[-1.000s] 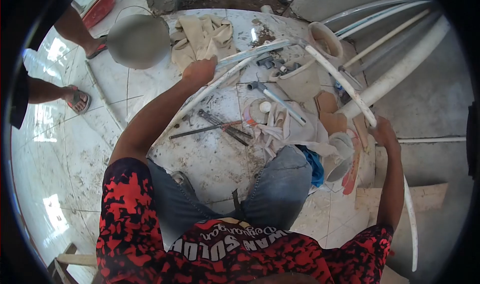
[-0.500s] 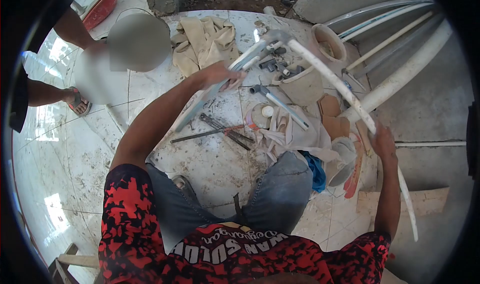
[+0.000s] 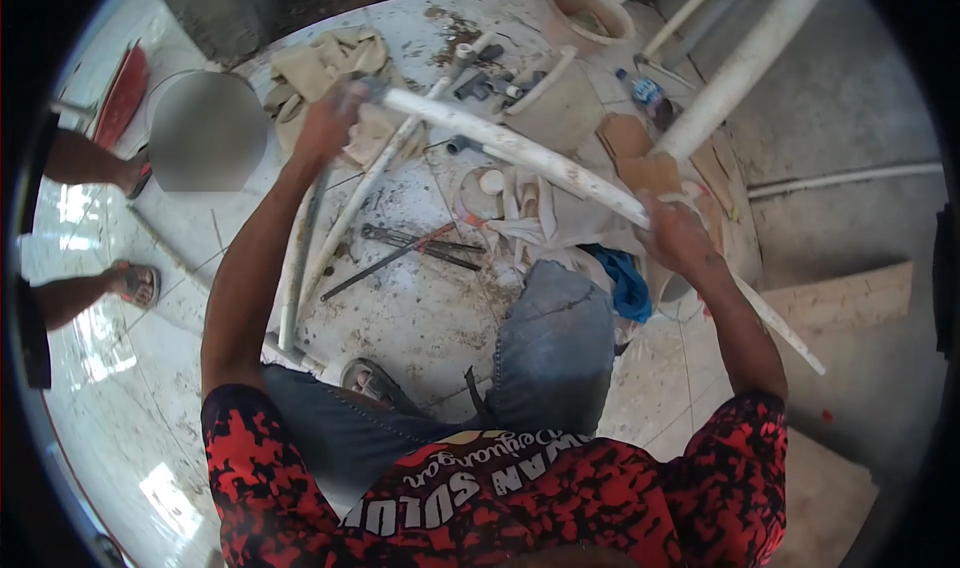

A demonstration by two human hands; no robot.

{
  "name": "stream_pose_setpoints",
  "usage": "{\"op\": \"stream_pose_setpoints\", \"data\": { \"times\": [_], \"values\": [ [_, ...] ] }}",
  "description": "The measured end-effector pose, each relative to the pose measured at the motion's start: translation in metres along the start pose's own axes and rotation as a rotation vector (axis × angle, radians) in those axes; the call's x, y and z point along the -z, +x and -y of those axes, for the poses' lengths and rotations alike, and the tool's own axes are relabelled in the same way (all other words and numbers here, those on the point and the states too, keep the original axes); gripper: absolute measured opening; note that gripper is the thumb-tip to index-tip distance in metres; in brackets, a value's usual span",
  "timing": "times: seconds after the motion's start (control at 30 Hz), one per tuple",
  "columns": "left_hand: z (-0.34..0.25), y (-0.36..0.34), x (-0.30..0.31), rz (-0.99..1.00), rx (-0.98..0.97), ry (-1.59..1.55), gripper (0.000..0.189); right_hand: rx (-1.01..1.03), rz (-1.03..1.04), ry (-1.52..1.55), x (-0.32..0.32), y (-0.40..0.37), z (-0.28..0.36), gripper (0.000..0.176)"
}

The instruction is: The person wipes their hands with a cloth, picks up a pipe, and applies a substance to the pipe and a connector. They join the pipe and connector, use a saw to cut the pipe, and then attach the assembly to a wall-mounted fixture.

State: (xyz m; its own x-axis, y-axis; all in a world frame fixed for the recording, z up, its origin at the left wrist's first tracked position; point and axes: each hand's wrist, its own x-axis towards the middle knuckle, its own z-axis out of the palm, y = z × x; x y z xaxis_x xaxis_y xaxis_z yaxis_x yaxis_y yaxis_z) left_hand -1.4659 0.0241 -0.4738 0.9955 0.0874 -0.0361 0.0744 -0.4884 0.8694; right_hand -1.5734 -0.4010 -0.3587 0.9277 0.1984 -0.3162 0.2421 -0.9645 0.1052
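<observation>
A long white PVC pipe (image 3: 530, 153) runs slantwise in front of me, raised over the floor. My right hand (image 3: 680, 233) is wrapped round it, and its thin end sticks out beyond my wrist. At the far end my left hand (image 3: 338, 118) is closed on a grey pipe elbow (image 3: 372, 88), blurred and partly hidden by the fingers. A second pipe length (image 3: 297, 268) slopes from below my left hand toward my knee. Beside it another white pipe (image 3: 370, 183) with a fitting at its top lies across the tiles. Several grey fittings (image 3: 490, 86) lie beyond the raised pipe.
Long dark metal tools (image 3: 420, 246) lie on the dirty tiles, near a round tub (image 3: 480, 196) and a blue cloth (image 3: 628, 286). Tan fabric (image 3: 330, 58), a bucket (image 3: 590, 13), a bottle (image 3: 645, 93) and a thick pipe (image 3: 745, 63) are farther off. Another person's foot (image 3: 138, 286) is at left.
My left hand has moved from the bluish pipe length up to the elbow. The pipe has swung left and lower, and my right hand has come inward with it. The view has shifted.
</observation>
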Motion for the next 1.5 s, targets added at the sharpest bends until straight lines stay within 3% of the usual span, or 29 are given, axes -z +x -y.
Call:
{"op": "stream_pose_setpoints", "data": {
  "times": [0.13,0.2,0.23,0.33,0.37,0.4,0.47,0.5,0.57,0.67,0.8,0.87,1.03,1.13,1.2,1.27,1.33,1.4,1.47,1.5],
  "values": [
    [0.018,0.01,-0.002,-0.132,-0.201,0.186,0.051,0.157,0.05,0.254,-0.013,0.003,0.005,0.042],
    [0.01,0.01,0.002,-0.099,0.041,0.241,0.048,0.145,0.079,0.279,-0.018,0.003,0.011,0.042],
    [0.022,0.013,-0.004,-0.208,-0.144,0.469,0.048,0.118,0.086,0.244,-0.02,0.004,0.013,0.042],
    [0.027,0.011,-0.014,-0.306,-0.174,0.326,0.049,0.098,0.105,0.203,-0.023,-0.001,0.02,0.042],
    [0.049,0.023,-0.009,-0.189,-0.114,0.278,0.052,0.094,0.106,0.195,-0.023,-0.003,0.022,0.041],
    [0.043,0.02,-0.006,-0.192,-0.114,0.281,0.052,0.097,0.103,0.197,-0.025,-0.004,0.021,0.041],
    [0.032,0.009,-0.001,0.054,0.215,-0.011,0.055,0.071,0.162,0.161,-0.028,-0.007,0.015,0.041],
    [0.032,0.007,0.002,0.053,0.219,-0.008,0.055,0.074,0.164,0.163,-0.027,-0.008,0.013,0.041],
    [0.034,0.005,0.008,0.388,0.458,-0.431,0.056,0.085,0.18,0.166,-0.023,-0.008,0.009,0.038],
    [0.052,0.012,0.006,0.521,0.476,-0.648,0.058,0.118,0.152,0.143,-0.031,-0.006,0.003,0.041],
    [0.021,-0.002,-0.005,0.354,0.387,-0.58,0.057,0.103,0.163,0.178,-0.038,0.003,0.002,0.039],
    [0.017,-0.004,-0.008,0.293,0.057,-0.142,0.052,0.118,0.203,0.243,-0.035,0.008,0.005,0.038],
    [0.02,0.001,-0.006,0.205,0.151,-0.009,0.045,0.142,0.212,0.285,-0.025,0.014,0.01,0.035],
    [0.032,0.004,-0.001,0.22,0.235,-0.039,0.048,0.145,0.235,0.271,-0.017,0.017,0.008,0.034],
    [0.062,0.012,0.007,0.305,0.311,-0.31,0.05,0.146,0.253,0.263,-0.007,0.022,0.001,0.035],
    [0.074,0.013,0.015,0.307,0.37,-0.22,0.053,0.181,0.262,0.258,0.005,0.022,-0.009,0.035],
    [0.054,0.009,0.02,0.303,0.425,-0.13,0.056,0.191,0.275,0.237,0.029,0.017,-0.016,0.034],
    [0.015,-0.016,0.021,0.247,0.601,-0.451,0.06,0.21,0.291,0.221,0.064,0.007,-0.022,0.032],
    [-0.029,-0.037,0.034,0.274,0.522,-0.511,0.063,0.18,0.285,0.224,0.107,-0.01,-0.031,0.034],
    [-0.043,-0.044,0.035,0.181,0.488,-0.493,0.063,0.185,0.29,0.231,0.129,-0.015,-0.038,0.034]
  ]
}}
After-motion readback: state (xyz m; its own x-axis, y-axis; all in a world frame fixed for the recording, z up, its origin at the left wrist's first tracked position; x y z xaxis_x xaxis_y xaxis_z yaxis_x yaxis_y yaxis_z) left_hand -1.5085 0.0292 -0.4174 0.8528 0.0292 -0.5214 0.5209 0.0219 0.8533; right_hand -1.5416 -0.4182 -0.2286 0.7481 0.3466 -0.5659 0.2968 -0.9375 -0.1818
